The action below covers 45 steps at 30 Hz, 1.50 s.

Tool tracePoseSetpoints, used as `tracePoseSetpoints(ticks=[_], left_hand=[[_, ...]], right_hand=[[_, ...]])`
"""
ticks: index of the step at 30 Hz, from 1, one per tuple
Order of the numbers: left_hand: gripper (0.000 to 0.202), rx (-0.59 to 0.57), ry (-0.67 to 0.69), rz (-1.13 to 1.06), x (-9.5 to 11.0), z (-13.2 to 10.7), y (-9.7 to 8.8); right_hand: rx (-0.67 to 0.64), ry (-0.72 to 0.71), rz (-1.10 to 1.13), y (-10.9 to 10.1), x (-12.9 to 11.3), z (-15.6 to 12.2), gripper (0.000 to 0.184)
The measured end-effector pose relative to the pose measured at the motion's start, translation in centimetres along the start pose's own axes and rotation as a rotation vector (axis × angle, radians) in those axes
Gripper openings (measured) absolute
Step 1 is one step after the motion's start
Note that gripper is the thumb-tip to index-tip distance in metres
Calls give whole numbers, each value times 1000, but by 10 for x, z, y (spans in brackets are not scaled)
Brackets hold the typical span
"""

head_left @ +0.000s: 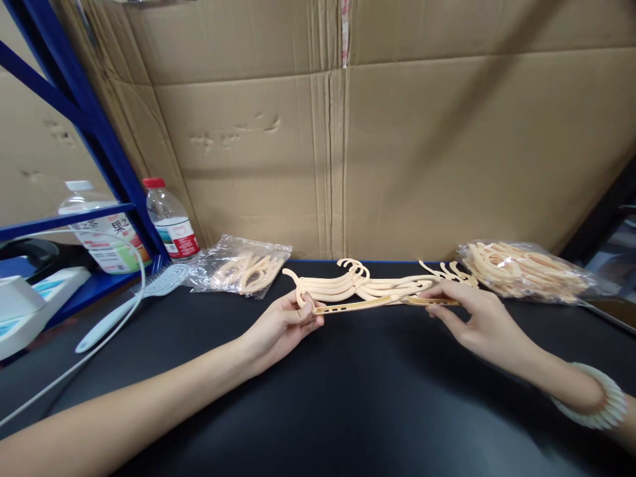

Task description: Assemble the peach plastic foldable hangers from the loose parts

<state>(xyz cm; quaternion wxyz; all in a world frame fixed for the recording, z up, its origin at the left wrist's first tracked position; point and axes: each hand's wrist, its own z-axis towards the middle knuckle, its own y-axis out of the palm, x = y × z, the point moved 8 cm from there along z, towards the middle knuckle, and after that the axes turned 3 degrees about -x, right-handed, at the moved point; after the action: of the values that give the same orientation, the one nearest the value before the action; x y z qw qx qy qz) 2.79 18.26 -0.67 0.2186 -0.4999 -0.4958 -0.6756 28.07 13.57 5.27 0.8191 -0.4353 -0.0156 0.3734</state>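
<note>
A stack of cream plastic hangers lies on the black table near its far edge. My left hand pinches the left end of the front hanger, fingers closed on it. Over on the other side, my right hand grips the right end of the same hanger. The hanger's flat bar stretches between both hands, just above the tabletop. A pale beaded bracelet sits on my right wrist.
Two clear bags of more hangers lie at the back, one left, one right. A cardboard wall stands behind. At the left are a blue shelf frame, two bottles, a white brush and a cable.
</note>
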Motion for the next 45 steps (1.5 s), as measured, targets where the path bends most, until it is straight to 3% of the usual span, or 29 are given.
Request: tracePoseSetpoints(ticks=[9, 18, 30, 33, 36, 38, 40, 41, 43, 45], left_hand=[[28, 121, 72, 46, 6, -7, -2], [27, 210, 150, 33, 8, -12, -7], [17, 310, 104, 44, 6, -14, -11], [11, 235, 51, 259, 2, -18, 0], [10, 44, 40, 619, -2, -30, 27], [11, -149, 187, 912, 1, -44, 55], [25, -389, 345, 1101, -2, -60, 83], [32, -450, 415, 1147, -2, -67, 90], [39, -444, 552, 1176, 3, -74, 96], [43, -424, 554, 1239, 3, -73, 93]], right_hand=[[7, -39, -12, 1, -11, -1, 11], [-12, 26, 17, 3, -9, -3, 13], [-49, 163, 141, 8, 3, -4, 15], [-41, 198, 186, 7, 10, -3, 19], [-54, 216, 185, 8, 16, -2, 18], [-83, 213, 176, 10, 17, -1, 16], [-139, 205, 186, 15, 17, -1, 16], [-175, 200, 196, 19, 16, -1, 15], [-244, 193, 201, 25, 13, -3, 14], [-302, 197, 190, 30, 10, -4, 13]])
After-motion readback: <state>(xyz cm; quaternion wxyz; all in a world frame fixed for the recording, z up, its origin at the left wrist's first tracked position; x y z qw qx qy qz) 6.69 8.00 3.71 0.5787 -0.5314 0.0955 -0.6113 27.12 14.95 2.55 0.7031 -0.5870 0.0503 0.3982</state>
